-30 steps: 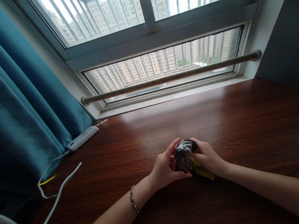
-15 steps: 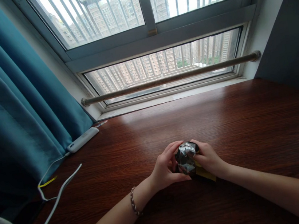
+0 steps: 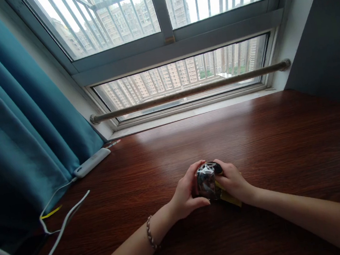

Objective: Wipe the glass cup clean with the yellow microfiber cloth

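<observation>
Between my hands is a small dark object in shiny crinkled wrapping (image 3: 206, 181). A black rounded part (image 3: 216, 167) shows at its upper right, and a yellow strip (image 3: 230, 198) sticks out below my right hand. I cannot make out what kind of thing it is. My left hand (image 3: 187, 192) curves around its left side, fingers at the top and thumb at the bottom. From the right, my right hand (image 3: 234, 181) grips it, thumb pressed on the near side. A braided bracelet (image 3: 151, 233) circles my left wrist.
The wooden tabletop (image 3: 273, 147) reaches to a barred window with a metal rail (image 3: 190, 93) in front. At the left are a blue curtain (image 3: 29, 104), a white power strip or similar long device (image 3: 92, 163), white cables (image 3: 62, 236) and a yellow tie (image 3: 51, 212).
The whole view has shifted slightly. The wrapped object has turned a little between my hands, and more of its black part shows at the upper right. Both hands remain around it.
</observation>
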`<action>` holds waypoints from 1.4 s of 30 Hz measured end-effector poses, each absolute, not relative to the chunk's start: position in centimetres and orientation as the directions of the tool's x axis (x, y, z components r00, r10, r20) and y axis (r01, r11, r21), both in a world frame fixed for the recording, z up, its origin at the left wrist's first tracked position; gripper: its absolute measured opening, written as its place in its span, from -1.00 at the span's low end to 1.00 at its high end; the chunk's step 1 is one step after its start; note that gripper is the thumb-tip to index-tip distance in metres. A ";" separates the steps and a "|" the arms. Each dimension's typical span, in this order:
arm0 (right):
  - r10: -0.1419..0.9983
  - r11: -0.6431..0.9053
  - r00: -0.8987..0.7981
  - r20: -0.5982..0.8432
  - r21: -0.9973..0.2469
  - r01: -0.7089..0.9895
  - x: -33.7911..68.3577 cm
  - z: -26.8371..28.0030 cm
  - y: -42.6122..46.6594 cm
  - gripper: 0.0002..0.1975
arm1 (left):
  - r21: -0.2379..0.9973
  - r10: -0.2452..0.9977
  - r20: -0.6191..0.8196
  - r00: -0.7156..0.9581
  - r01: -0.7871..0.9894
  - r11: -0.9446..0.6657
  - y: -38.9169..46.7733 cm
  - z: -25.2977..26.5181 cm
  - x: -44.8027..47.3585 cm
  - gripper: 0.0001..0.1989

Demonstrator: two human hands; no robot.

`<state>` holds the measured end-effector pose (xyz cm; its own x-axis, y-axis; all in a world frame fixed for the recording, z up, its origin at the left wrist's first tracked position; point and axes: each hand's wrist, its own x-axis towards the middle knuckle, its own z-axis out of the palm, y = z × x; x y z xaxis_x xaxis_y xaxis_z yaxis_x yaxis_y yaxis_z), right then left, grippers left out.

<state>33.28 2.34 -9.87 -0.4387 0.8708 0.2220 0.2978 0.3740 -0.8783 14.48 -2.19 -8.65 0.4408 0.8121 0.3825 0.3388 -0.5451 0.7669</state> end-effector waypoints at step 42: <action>0.839 0.374 -0.482 0.252 -0.910 0.176 33.7 -9.4 2.1 -0.79 | 0.816 0.860 0.212 0.465 0.400 -0.417 -2.7 -8.2 14.4 0.02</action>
